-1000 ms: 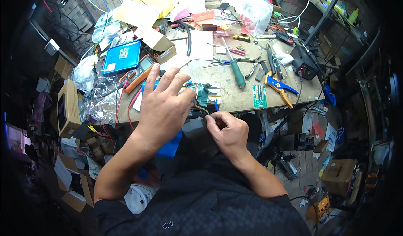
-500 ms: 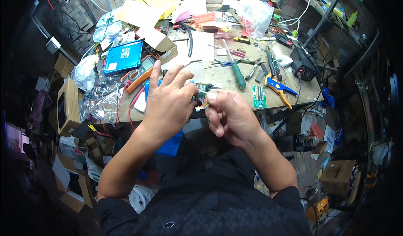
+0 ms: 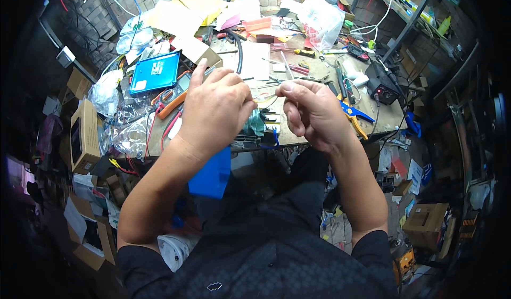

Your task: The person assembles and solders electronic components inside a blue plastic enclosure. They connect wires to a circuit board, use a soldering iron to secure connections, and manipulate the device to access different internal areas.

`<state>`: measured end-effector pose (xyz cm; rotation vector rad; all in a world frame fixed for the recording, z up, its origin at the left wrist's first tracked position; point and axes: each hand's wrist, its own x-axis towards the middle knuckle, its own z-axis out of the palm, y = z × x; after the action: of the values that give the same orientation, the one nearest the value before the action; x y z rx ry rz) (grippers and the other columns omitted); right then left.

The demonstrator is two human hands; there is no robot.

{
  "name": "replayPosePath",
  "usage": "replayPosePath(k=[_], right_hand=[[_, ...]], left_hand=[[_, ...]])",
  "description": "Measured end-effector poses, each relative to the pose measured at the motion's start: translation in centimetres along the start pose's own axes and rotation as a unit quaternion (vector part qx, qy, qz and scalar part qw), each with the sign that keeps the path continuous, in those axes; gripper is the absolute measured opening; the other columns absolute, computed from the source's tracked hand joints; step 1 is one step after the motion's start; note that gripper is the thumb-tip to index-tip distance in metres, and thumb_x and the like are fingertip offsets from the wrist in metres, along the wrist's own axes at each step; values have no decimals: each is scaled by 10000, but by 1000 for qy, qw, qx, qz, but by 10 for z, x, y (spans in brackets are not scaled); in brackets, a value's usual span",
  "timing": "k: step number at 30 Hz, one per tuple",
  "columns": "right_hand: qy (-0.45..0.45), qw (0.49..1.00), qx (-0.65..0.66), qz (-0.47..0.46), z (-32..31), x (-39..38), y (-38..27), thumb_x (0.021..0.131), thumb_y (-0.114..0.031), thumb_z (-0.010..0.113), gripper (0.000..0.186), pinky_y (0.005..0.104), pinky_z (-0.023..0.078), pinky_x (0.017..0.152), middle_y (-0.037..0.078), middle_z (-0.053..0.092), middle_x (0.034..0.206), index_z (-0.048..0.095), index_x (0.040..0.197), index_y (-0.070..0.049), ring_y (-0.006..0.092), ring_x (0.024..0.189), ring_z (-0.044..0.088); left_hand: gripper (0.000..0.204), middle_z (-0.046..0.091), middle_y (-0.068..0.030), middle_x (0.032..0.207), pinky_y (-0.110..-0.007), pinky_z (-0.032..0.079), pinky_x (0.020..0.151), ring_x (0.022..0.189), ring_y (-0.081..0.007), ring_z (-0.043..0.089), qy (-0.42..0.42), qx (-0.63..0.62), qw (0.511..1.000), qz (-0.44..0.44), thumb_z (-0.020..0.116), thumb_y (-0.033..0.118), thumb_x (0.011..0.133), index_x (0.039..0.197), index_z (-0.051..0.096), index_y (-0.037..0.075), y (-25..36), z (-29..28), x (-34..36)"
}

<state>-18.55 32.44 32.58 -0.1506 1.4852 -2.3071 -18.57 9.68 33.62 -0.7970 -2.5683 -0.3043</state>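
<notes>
My left hand [image 3: 215, 107] is raised over the bench edge, index finger lifted and thumb pinched to the curled fingers on thin wires [image 3: 265, 96]. My right hand [image 3: 311, 113] holds the other end between thumb and forefinger, with its lower fingers curled. Beneath the stretched wires lies a teal electronic assembly [image 3: 255, 122] with black parts and wires. A blue plastic piece [image 3: 210, 174] is below my left hand at the edge. An orange multimeter [image 3: 170, 105] is left of that hand. A blue-and-yellow wire stripper [image 3: 359, 115] lies behind my right hand, which hides part of the bench.
The cluttered bench has a blue lid [image 3: 154, 73], papers [image 3: 186, 11], a plastic bag [image 3: 322, 19], hand tools and a black powered unit [image 3: 383, 91]. A cardboard box [image 3: 85, 136] is at the left edge. Shelving [image 3: 404, 17] stands right, with boxes [image 3: 426, 224] on the floor.
Both hands have risen, and my right hand has moved up and to the right, drawing the wires out between them. More of the blue piece below my left hand shows.
</notes>
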Motion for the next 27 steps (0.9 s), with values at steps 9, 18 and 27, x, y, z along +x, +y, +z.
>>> replayPosePath(k=[9,18,27], right_hand=[[84,995,-9,-46,-46,-30,47,1066,-183,612,199,218,461,450,34,628,654,665,1044,7,96,463,553],[114,993,4,-2,-64,-54,86,1054,-179,652,198,211,500,503,41,660,702,693,1075,13,90,531,594],[103,995,-9,15,-63,-56,107,1045,-179,677,199,210,531,532,41,679,749,704,1091,13,78,570,614]], left_hand=[[182,725,-85,912,-412,508,851,945,-285,676,25,-47,998,-14,791,244,906,863,752,71,-43,3,20],[205,711,-110,944,-402,523,873,987,-292,671,-108,-94,984,-104,804,267,906,931,757,68,-37,-17,31],[184,710,-119,981,-414,520,895,1010,-302,668,-118,-111,985,-59,792,260,917,952,752,83,-41,-12,22]])
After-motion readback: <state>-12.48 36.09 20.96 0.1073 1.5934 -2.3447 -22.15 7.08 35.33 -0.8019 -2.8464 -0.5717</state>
